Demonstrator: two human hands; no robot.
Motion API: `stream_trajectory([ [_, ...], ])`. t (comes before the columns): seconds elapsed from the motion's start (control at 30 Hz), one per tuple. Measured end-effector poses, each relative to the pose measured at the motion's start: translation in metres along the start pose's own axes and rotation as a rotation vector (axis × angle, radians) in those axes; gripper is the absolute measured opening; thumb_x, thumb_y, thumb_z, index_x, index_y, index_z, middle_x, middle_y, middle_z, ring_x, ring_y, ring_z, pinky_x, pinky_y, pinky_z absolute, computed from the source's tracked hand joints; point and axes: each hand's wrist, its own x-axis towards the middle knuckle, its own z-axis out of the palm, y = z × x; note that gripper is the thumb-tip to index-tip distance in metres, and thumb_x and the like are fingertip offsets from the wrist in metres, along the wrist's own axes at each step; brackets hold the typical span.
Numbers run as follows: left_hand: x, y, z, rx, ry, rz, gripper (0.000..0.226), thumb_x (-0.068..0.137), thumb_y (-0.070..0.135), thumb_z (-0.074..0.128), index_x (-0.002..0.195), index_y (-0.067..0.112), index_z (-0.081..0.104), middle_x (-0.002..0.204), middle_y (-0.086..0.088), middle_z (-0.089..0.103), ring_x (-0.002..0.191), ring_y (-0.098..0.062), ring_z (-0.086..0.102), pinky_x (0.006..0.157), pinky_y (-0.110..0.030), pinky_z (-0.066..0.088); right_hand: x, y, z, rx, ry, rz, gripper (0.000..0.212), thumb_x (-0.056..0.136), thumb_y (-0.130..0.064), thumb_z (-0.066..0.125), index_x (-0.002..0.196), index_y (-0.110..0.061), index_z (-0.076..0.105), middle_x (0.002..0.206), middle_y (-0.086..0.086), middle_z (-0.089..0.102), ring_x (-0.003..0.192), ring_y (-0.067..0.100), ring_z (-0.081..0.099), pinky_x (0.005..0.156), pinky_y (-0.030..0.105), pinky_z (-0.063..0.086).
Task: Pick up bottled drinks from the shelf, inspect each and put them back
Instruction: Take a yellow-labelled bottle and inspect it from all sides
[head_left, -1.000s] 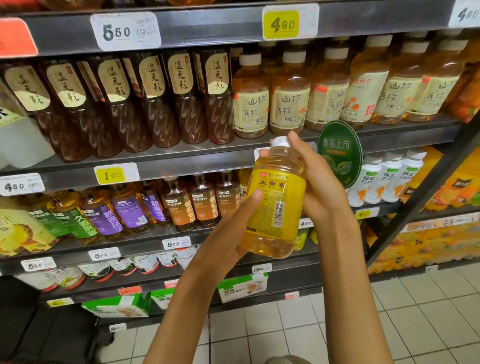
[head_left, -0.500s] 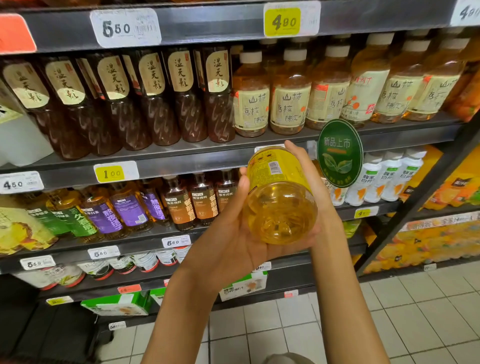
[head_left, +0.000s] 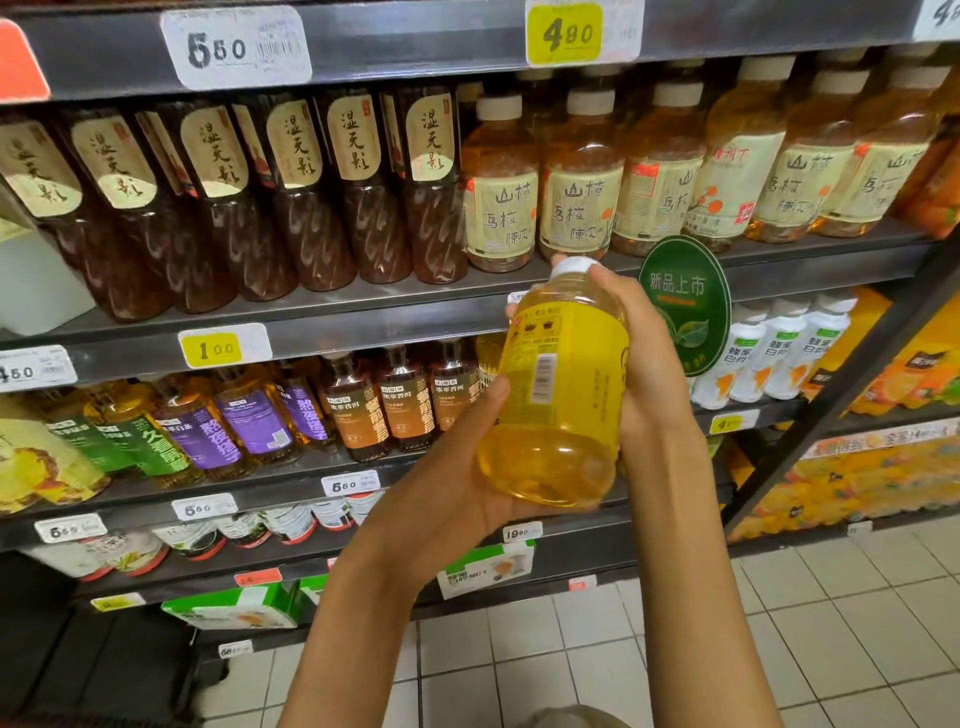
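Observation:
A bottle of yellow drink (head_left: 561, 395) with a yellow label and white cap is held in front of the shelves, cap up and tilted slightly away, its barcode side facing me. My left hand (head_left: 457, 483) cups its base and lower left side, thumb on the label. From the right, my right hand (head_left: 644, 364) grips the bottle, with fingertips near the cap. Behind them is the shelf (head_left: 363, 322) carrying rows of bottled drinks.
Dark tea bottles (head_left: 311, 197) and amber bottles with cream labels (head_left: 582, 187) fill the upper shelf. Purple, green and brown labelled bottles (head_left: 249, 426) stand lower left, white bottles (head_left: 779, 353) lower right. A round green sign (head_left: 685, 301) hangs behind my right hand. Tiled floor (head_left: 831, 623) below.
The bottle was tipped with its base toward me half a second ago; both hands have turned it back to nearly upright, the barcode side facing me again.

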Motion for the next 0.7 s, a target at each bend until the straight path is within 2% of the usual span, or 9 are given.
stream_trajectory([
  [0.07,-0.004,0.002,0.0,0.24,0.079,0.068,0.086,0.053,0.073,0.075,0.125,0.032,0.055,0.122,-0.004,0.068,0.109,-0.023,0.067,0.086,-0.039,0.056,-0.002,-0.006,0.004,-0.068,0.01,-0.097,0.027,0.094,-0.019,0.05,0.115,-0.003,0.059,0.094,0.015,0.069,0.094,0.032,0.064,0.086,0.042,0.051],
  [0.13,-0.006,0.0,-0.001,0.424,0.132,0.088,0.082,0.05,0.08,0.07,0.119,0.037,0.057,0.121,0.005,0.068,0.113,-0.018,0.064,0.101,-0.046,0.047,-0.004,-0.01,0.008,-0.15,-0.043,-0.168,0.024,0.093,-0.017,0.052,0.115,-0.007,0.058,0.089,0.01,0.073,0.088,0.028,0.067,0.079,0.036,0.054],
  [0.2,-0.007,-0.003,-0.003,0.44,0.148,0.117,0.074,0.047,0.079,0.072,0.11,0.043,0.063,0.118,0.011,0.069,0.112,-0.013,0.064,0.104,-0.044,0.044,-0.007,-0.012,0.008,-0.202,-0.088,-0.198,0.03,0.089,-0.02,0.055,0.117,-0.012,0.057,0.091,0.009,0.074,0.09,0.026,0.068,0.077,0.035,0.056],
  [0.27,-0.006,-0.004,-0.002,0.421,0.156,0.152,0.071,0.045,0.077,0.074,0.106,0.044,0.065,0.116,0.012,0.07,0.109,-0.011,0.065,0.098,-0.037,0.048,-0.01,-0.014,0.014,-0.237,-0.116,-0.227,0.033,0.087,-0.022,0.056,0.119,-0.016,0.056,0.099,0.01,0.074,0.095,0.025,0.069,0.08,0.035,0.056],
  [0.37,-0.003,-0.003,0.001,0.445,0.18,0.246,0.079,0.045,0.07,0.079,0.113,0.035,0.058,0.111,0.014,0.071,0.103,-0.009,0.067,0.081,-0.024,0.055,-0.013,-0.019,0.015,-0.337,-0.127,-0.262,0.038,0.087,-0.028,0.057,0.125,-0.02,0.056,0.113,0.009,0.069,0.101,0.021,0.067,0.083,0.032,0.054],
  [0.47,0.001,0.001,-0.001,0.54,0.243,0.372,0.065,0.055,0.042,0.08,0.114,0.033,0.053,0.105,0.019,0.07,0.097,-0.004,0.068,0.072,-0.017,0.055,-0.017,-0.018,0.012,-0.355,-0.226,-0.235,0.053,0.082,-0.035,0.058,0.128,-0.011,0.054,0.112,0.006,0.069,0.103,0.02,0.065,0.088,0.032,0.052],
  [0.53,0.004,0.001,-0.002,0.58,0.261,0.449,0.069,0.059,0.031,0.08,0.121,0.033,0.049,0.109,0.017,0.069,0.102,-0.005,0.066,0.074,-0.017,0.054,-0.021,-0.017,0.013,-0.342,-0.264,-0.258,0.054,0.079,-0.035,0.057,0.125,-0.007,0.056,0.112,0.006,0.07,0.104,0.021,0.066,0.086,0.033,0.053],
  [0.6,0.007,-0.001,-0.002,0.592,0.262,0.495,0.074,0.063,0.025,0.081,0.128,0.032,0.045,0.117,0.015,0.066,0.109,-0.007,0.064,0.079,-0.019,0.054,-0.022,-0.017,0.013,-0.361,-0.291,-0.322,0.046,0.079,-0.031,0.057,0.119,-0.008,0.059,0.112,0.005,0.07,0.104,0.022,0.065,0.085,0.034,0.052],
  [0.7,0.011,-0.005,-0.005,0.629,0.271,0.488,0.08,0.066,0.031,0.08,0.136,0.032,0.04,0.127,0.013,0.061,0.119,-0.008,0.057,0.09,-0.026,0.053,-0.025,-0.02,0.014,-0.428,-0.304,-0.413,0.041,0.077,-0.03,0.064,0.115,-0.014,0.063,0.112,0.004,0.069,0.107,0.023,0.063,0.089,0.04,0.052],
])
